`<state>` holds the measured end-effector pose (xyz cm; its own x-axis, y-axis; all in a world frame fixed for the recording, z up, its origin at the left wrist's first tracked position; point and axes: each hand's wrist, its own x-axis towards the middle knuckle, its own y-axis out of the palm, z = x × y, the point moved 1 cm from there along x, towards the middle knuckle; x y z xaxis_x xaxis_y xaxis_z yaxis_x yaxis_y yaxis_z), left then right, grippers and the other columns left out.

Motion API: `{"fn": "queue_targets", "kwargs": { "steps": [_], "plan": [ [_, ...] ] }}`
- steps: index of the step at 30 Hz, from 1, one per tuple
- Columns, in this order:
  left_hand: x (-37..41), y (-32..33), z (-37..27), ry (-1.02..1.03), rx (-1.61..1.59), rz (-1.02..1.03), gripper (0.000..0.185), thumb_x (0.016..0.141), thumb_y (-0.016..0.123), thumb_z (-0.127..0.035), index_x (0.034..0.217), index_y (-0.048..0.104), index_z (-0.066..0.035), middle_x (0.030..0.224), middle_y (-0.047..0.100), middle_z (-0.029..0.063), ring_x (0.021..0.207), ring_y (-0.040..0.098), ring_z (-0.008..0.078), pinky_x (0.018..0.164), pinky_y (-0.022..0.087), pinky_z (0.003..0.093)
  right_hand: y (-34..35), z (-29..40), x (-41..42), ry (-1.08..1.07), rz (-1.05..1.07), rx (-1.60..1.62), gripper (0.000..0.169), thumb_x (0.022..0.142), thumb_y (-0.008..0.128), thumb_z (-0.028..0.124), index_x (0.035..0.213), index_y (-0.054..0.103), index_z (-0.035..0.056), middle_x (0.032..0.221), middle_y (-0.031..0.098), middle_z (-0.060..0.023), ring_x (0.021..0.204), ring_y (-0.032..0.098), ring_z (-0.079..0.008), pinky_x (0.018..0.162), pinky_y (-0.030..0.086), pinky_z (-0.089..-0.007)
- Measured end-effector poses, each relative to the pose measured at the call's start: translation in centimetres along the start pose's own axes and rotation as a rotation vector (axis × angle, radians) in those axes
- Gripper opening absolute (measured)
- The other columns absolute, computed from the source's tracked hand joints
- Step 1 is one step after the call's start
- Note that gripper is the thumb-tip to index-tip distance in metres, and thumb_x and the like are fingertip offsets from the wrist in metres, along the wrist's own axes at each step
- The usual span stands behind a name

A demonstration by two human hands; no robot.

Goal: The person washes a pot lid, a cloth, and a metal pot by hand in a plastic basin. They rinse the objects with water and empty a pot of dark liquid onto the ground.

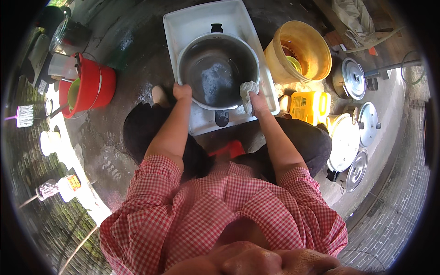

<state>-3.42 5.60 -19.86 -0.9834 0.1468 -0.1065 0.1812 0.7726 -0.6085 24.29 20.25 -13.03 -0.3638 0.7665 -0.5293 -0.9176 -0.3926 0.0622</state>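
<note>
A large metal cooking pot with black side handles sits in a white plastic tray in front of me. My left hand is closed on the left side of its rim. In my right hand is a crumpled greyish-white cloth, touching the pot's right rim. The pot's inside is dark, with a pale patch at the bottom; whether that is suds or reflected light is unclear. One black handle points towards me, and the other points away.
On the left stands a red bucket holding a green item. A yellowish tub and a yellow jug stand on the right. Beyond them are several metal pots and lids. A red object lies between my legs.
</note>
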Motion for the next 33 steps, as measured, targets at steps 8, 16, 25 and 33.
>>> {"fn": "queue_targets", "kwargs": {
  "steps": [8, 16, 25, 33],
  "plan": [
    [-13.4, 0.4, 0.0, -1.053, -0.673, 0.963, 0.065, 0.086, 0.039, -0.063, 0.122, 0.051, -0.010, 0.116, 0.057, 0.0114, 0.106, 0.054, 0.0297, 0.090, 0.039, 0.0544, 2.1, 0.8, -3.5, -0.279, -0.131, -0.912, 0.049, 0.077, 0.059, 0.029, 0.116, 0.055, 0.0007, 0.127, 0.043, -0.0299, 0.097, 0.059, -0.0446, 0.090, 0.046, -0.0424],
    [-14.4, 0.6, -2.1, -0.955, -1.214, 1.193, 0.048, 0.092, 0.034, -0.056, 0.102, 0.062, -0.018, 0.109, 0.063, 0.0031, 0.103, 0.058, 0.0236, 0.091, 0.045, 0.0419, 8.7, -0.6, -9.3, -0.882, 0.140, -1.425, 0.032, 0.066, 0.069, 0.025, 0.095, 0.059, 0.0137, 0.105, 0.052, -0.0149, 0.090, 0.058, -0.0355, 0.073, 0.052, -0.0425],
    [-14.0, -0.6, -5.4, -0.866, -0.966, 1.161, 0.053, 0.092, 0.032, -0.060, 0.115, 0.057, -0.019, 0.109, 0.063, 0.0037, 0.102, 0.059, 0.0231, 0.086, 0.046, 0.0455, 6.9, 3.4, -6.0, -0.752, 0.191, -1.591, 0.037, 0.068, 0.068, 0.027, 0.102, 0.056, 0.0165, 0.097, 0.051, -0.0101, 0.092, 0.060, -0.0326, 0.075, 0.053, -0.0441],
    [-12.7, -1.4, -3.3, -0.209, -0.200, 0.866, 0.052, 0.084, 0.060, -0.045, 0.117, 0.050, -0.005, 0.104, 0.062, 0.0140, 0.087, 0.064, 0.0237, 0.064, 0.053, 0.0434, 7.1, 7.6, -4.9, -0.691, 0.367, -1.211, 0.045, 0.074, 0.062, 0.023, 0.117, 0.057, 0.0125, 0.107, 0.054, -0.0131, 0.099, 0.057, -0.0330, 0.086, 0.048, -0.0397]
  ]
}}
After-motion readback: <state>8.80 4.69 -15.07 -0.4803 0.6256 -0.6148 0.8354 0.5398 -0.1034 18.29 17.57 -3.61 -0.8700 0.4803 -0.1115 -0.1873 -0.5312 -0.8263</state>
